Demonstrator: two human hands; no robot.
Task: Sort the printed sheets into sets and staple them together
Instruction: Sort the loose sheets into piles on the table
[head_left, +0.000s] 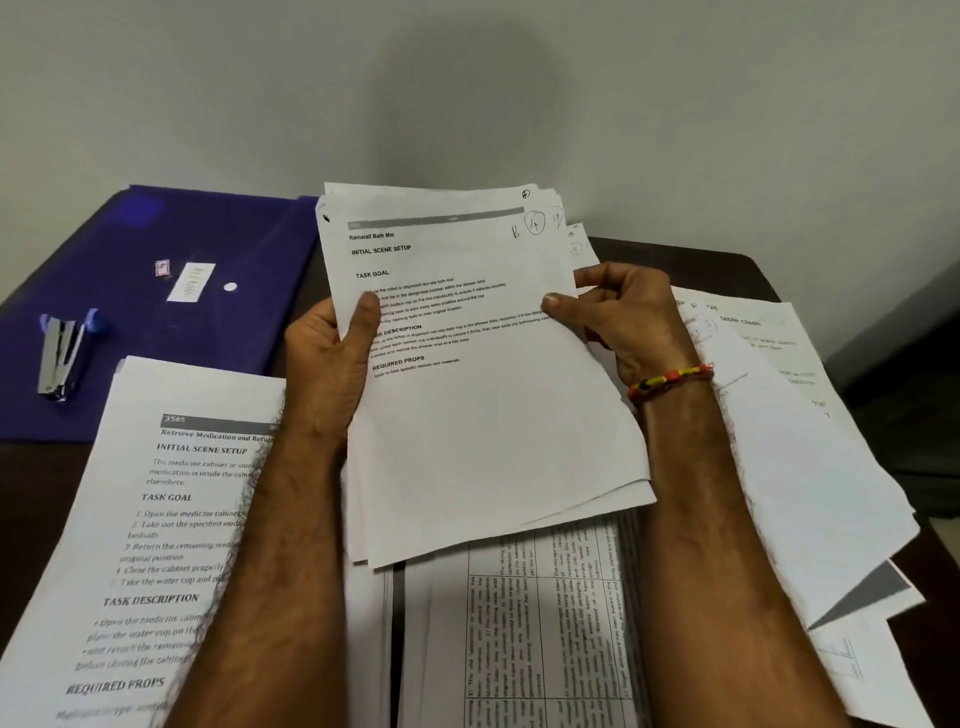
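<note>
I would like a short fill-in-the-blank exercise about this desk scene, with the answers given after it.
1. Both hands, the left hand and the right hand, hold a bundle of ____.
2. The top sheet of the bundle is titled "Reinstall Bath ____".
3. The stapler lies on a ____ folder.
4. A beaded bracelet is worn on the ____ wrist.

Missing words: sheets; Mat; blue; right
</note>
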